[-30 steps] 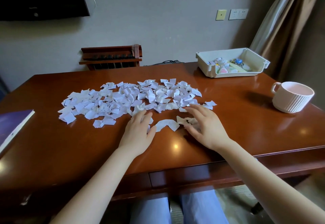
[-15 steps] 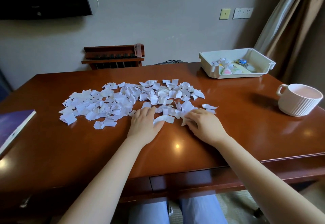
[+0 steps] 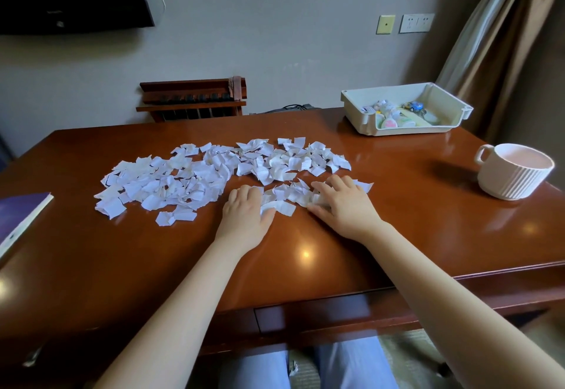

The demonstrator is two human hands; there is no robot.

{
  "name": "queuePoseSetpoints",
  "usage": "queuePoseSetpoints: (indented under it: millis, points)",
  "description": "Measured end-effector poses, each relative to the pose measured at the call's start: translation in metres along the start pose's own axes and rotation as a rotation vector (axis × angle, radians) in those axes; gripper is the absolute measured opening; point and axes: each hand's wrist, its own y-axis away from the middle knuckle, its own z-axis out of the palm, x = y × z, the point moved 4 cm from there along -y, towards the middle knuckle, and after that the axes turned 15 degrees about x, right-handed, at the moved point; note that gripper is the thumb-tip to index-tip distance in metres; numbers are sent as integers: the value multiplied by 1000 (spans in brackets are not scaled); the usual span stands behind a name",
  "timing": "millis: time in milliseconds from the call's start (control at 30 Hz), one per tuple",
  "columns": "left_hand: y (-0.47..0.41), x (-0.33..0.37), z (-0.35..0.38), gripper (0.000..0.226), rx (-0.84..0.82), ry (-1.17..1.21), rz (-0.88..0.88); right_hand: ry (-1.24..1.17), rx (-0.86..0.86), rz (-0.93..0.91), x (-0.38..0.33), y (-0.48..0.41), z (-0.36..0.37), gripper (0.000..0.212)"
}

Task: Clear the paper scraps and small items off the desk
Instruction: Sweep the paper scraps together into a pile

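The torn white paper scraps (image 3: pixel 189 177) lay spread in a wide patch across the middle of the glossy reddish-brown wooden worktop (image 3: pixel 412 214); the left hand (image 3: pixel 246 216) rested palm-down at the patch's near edge, fingers straight and released, touching the nearest pieces; the right hand (image 3: pixel 344 205) lay just beside it, fingers spread flat over scraps, gripping nothing; a shallow off-white plastic tray (image 3: pixel 397 131) at the far right held small colourful items (image 3: pixel 394 112); a ribbed pale pink mug (image 3: pixel 516 174) stood at the right; a purple book (image 3: pixel 18 214) lay at the left edge.
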Motion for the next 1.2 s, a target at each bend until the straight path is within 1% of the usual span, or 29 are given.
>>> queuePoseSetpoints:
  millis: [67, 167, 267, 333, 400, 500, 600, 700, 767, 833, 900, 933, 967, 1033, 1067, 1200]
  points:
    - [0, 0, -2, 30, 36, 2, -19, -23, 40, -16, -4, -6, 2, 37]
    - [1, 1, -1, 30, 32, -50, -18, -109, 51, 62, -5, -12, 4, 25]
    - [1, -3, 1, 32, 41, -50, -21, -121, 218, 117, -3, -12, -7, 24]
    - [0, -4, 2, 33, 18, -38, -27, -126, 315, 162, -3, -13, -15, 23]
    - [0, -1, 1, 32, 10, -36, -25, -146, 305, 223, -4, -17, -20, 17]
    - [0, 1, -3, 24, 57, 4, -29, -181, 298, 262, -7, -32, -26, 8]
    - [0, 3, -10, 16, 109, 10, -54, -246, 320, 225, -11, -41, -31, 10]
    - [0, 4, -15, 11, 125, 31, -95, -268, 302, 197, -12, -39, -29, 17]
    - [0, 2, -17, 10, 135, 65, -137, -263, 300, 198, -11, -32, -26, 16]
    - [1, 0, -19, 18, 141, 124, -174, -260, 283, 206, -12, -22, -25, 16]
    - [1, 1, -19, 32, 133, 148, -155, -270, 271, 220, -13, -11, -25, 22]
    - [1, 2, -18, 36, 121, 139, -135, -277, 274, 239, -12, -7, -27, 23]
    - [1, 3, -17, 34, 109, 118, -115, -278, 281, 263, -11, -3, -28, 24]
    - [1, 3, -16, 25, 105, 64, -89, -249, 299, 326, -6, 3, -31, 28]
    - [1, 3, -16, 23, 119, 50, -81, -225, 308, 358, -2, 5, -33, 30]
    - [3, 1, -17, 32, 173, 60, -75, -185, 314, 473, 20, 11, -42, 36]
